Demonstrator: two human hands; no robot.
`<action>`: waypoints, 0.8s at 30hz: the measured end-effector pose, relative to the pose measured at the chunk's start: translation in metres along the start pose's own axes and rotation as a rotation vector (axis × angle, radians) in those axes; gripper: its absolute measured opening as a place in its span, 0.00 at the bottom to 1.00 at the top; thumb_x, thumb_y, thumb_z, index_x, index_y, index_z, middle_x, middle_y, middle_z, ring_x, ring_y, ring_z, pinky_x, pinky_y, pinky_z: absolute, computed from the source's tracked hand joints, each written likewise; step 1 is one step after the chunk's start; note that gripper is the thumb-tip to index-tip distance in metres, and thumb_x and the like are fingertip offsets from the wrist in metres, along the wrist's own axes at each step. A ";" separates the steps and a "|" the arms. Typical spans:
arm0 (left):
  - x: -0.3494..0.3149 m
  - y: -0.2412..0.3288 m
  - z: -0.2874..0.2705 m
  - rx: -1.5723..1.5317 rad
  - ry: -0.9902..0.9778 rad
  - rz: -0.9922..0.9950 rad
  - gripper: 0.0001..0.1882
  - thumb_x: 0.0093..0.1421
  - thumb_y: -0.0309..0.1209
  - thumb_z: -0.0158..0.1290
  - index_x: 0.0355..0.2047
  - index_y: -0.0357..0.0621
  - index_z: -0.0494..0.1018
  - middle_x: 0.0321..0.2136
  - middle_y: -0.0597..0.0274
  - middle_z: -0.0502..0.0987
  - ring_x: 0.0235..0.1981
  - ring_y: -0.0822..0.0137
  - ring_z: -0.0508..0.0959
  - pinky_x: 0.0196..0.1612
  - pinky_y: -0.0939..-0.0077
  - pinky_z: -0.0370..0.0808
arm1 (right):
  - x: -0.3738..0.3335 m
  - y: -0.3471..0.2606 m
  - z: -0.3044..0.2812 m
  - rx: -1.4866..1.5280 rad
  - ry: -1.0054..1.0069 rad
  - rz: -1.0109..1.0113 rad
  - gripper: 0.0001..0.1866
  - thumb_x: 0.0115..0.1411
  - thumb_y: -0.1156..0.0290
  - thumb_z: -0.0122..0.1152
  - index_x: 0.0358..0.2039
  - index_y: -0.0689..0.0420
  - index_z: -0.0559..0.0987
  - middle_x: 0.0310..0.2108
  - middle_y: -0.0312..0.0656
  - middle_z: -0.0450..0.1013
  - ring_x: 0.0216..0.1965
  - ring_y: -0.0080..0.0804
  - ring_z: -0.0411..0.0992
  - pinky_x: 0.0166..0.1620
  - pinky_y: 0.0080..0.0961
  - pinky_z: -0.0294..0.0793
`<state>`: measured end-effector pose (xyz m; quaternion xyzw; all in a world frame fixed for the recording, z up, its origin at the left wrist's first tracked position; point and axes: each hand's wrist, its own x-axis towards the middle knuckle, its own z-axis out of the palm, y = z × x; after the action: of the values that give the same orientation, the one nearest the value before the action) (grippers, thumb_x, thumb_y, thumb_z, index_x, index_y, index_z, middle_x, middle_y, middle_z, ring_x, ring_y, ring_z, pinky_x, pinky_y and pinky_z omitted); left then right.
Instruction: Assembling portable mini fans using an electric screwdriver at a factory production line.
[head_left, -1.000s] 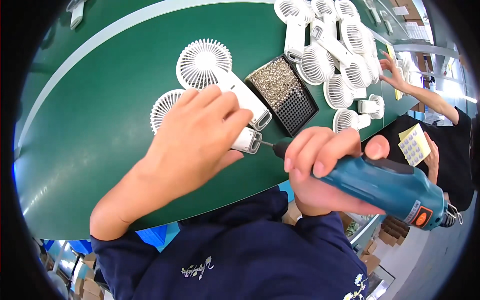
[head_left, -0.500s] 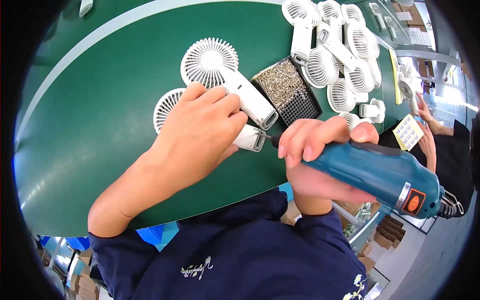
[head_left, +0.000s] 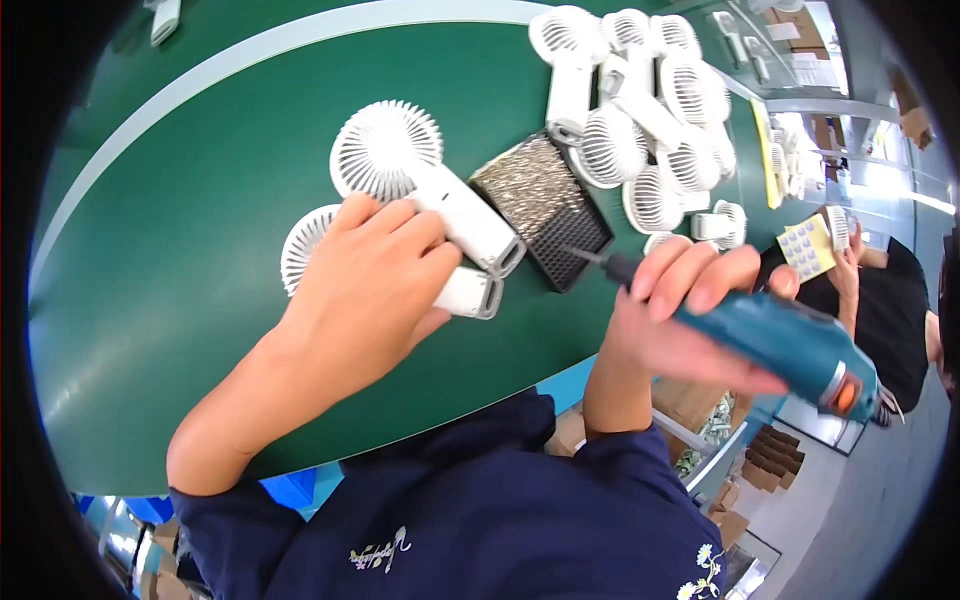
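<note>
My left hand (head_left: 375, 270) is closed over the handle of a white handheld fan (head_left: 472, 293), whose round grille shows past my wrist on the left. Right behind it lies a second white fan (head_left: 385, 150), its handle slanting toward me. My right hand (head_left: 690, 310) grips a teal electric screwdriver (head_left: 785, 345). The screwdriver's bit points left, above the near corner of a black tray (head_left: 590, 238) with a perforated grid. Small metal screws (head_left: 530, 185) heap over the tray's far part. Whether a screw sits on the bit is too blurred to tell.
Several white fans (head_left: 655, 110) lie piled at the back right of the green table (head_left: 200, 200). Beyond them, a person in black holds a sheet of stickers (head_left: 806, 250) and a white part. Cardboard boxes (head_left: 772, 460) stand on the floor at the lower right.
The screwdriver's bit has come away from the end of the fan handle and swung over to the screw tray. My left hand stays on the same fan. The whole view has shifted slightly.
</note>
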<state>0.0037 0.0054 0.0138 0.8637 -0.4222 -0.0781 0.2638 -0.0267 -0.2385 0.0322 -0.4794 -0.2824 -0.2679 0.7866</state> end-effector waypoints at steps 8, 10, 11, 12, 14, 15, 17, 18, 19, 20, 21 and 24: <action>0.003 0.001 0.002 -0.026 0.009 -0.006 0.17 0.44 0.33 0.67 0.32 0.44 0.74 0.32 0.63 0.71 0.39 0.63 0.71 0.44 0.67 0.64 | 0.017 0.027 -0.040 -0.190 0.367 0.066 0.47 0.52 0.16 0.29 0.50 0.46 0.68 0.20 0.38 0.67 0.11 0.28 0.61 0.15 0.29 0.64; 0.004 0.001 0.001 -0.032 0.005 -0.009 0.17 0.44 0.33 0.68 0.32 0.44 0.74 0.32 0.63 0.70 0.39 0.63 0.71 0.44 0.66 0.64 | 0.013 0.030 -0.040 -0.209 0.374 0.082 0.47 0.52 0.16 0.29 0.50 0.46 0.68 0.20 0.38 0.67 0.11 0.29 0.61 0.15 0.30 0.63; 0.004 0.001 0.001 -0.035 0.006 -0.012 0.17 0.44 0.33 0.68 0.32 0.44 0.74 0.32 0.63 0.70 0.38 0.63 0.71 0.44 0.66 0.64 | 0.011 0.031 -0.041 -0.228 0.378 0.099 0.47 0.52 0.16 0.29 0.50 0.45 0.68 0.20 0.38 0.67 0.11 0.30 0.61 0.15 0.30 0.63; 0.004 0.001 0.002 -0.037 0.008 -0.014 0.17 0.44 0.33 0.68 0.32 0.44 0.74 0.31 0.63 0.70 0.38 0.63 0.71 0.43 0.66 0.64 | 0.010 0.032 -0.042 -0.226 0.379 0.101 0.47 0.52 0.16 0.29 0.50 0.45 0.68 0.20 0.38 0.67 0.11 0.30 0.61 0.15 0.30 0.63; 0.005 0.001 0.002 -0.043 0.007 -0.015 0.17 0.44 0.33 0.68 0.32 0.44 0.74 0.31 0.63 0.70 0.38 0.63 0.71 0.43 0.66 0.64 | 0.010 0.033 -0.044 -0.206 0.387 0.116 0.47 0.51 0.16 0.30 0.49 0.45 0.68 0.20 0.39 0.66 0.11 0.31 0.61 0.15 0.31 0.62; 0.005 0.001 0.002 -0.047 0.009 -0.016 0.17 0.44 0.33 0.68 0.31 0.44 0.74 0.31 0.63 0.70 0.38 0.63 0.71 0.43 0.66 0.64 | 0.010 0.034 -0.044 -0.208 0.387 0.117 0.47 0.51 0.16 0.30 0.49 0.45 0.68 0.20 0.39 0.66 0.11 0.31 0.61 0.15 0.31 0.62; 0.004 0.001 0.002 -0.046 0.013 -0.015 0.17 0.43 0.33 0.68 0.31 0.44 0.74 0.31 0.63 0.70 0.38 0.63 0.71 0.43 0.66 0.64 | 0.010 0.035 -0.042 -0.206 0.413 0.133 0.47 0.51 0.15 0.30 0.49 0.45 0.68 0.20 0.39 0.66 0.11 0.31 0.61 0.15 0.31 0.62; 0.004 0.001 0.001 -0.044 0.018 -0.014 0.17 0.43 0.32 0.68 0.31 0.44 0.73 0.31 0.63 0.70 0.38 0.62 0.71 0.43 0.66 0.64 | 0.009 0.035 -0.042 -0.206 0.412 0.135 0.47 0.51 0.15 0.30 0.49 0.45 0.68 0.20 0.39 0.66 0.11 0.31 0.61 0.15 0.31 0.62; 0.004 0.001 0.002 -0.045 0.020 -0.016 0.17 0.43 0.32 0.68 0.31 0.44 0.73 0.31 0.63 0.70 0.38 0.62 0.71 0.43 0.66 0.64 | 0.009 0.035 -0.043 -0.184 0.410 0.134 0.47 0.51 0.15 0.30 0.49 0.45 0.68 0.20 0.39 0.66 0.11 0.31 0.61 0.15 0.31 0.62; 0.004 0.000 0.002 -0.052 0.020 -0.013 0.17 0.43 0.32 0.68 0.31 0.44 0.73 0.31 0.63 0.70 0.38 0.62 0.71 0.43 0.66 0.64 | 0.009 0.035 -0.044 -0.162 0.409 0.133 0.47 0.51 0.16 0.30 0.49 0.45 0.68 0.19 0.39 0.66 0.11 0.31 0.60 0.15 0.31 0.62; 0.004 0.000 0.002 -0.058 0.021 -0.012 0.17 0.43 0.33 0.68 0.32 0.43 0.73 0.31 0.63 0.70 0.38 0.62 0.71 0.43 0.66 0.64 | 0.010 0.035 -0.044 -0.162 0.406 0.134 0.47 0.51 0.16 0.30 0.49 0.45 0.68 0.19 0.39 0.66 0.11 0.31 0.60 0.15 0.31 0.62; 0.003 -0.001 0.002 -0.060 0.024 -0.008 0.17 0.43 0.33 0.68 0.32 0.43 0.73 0.31 0.63 0.70 0.38 0.62 0.71 0.43 0.66 0.64 | 0.010 0.034 -0.043 -0.221 0.403 0.126 0.47 0.52 0.16 0.30 0.49 0.45 0.68 0.20 0.39 0.66 0.11 0.31 0.60 0.15 0.31 0.62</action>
<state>0.0054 0.0022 0.0118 0.8581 -0.4129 -0.0813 0.2942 0.0115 -0.2651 0.0023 -0.5161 -0.0582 -0.3380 0.7849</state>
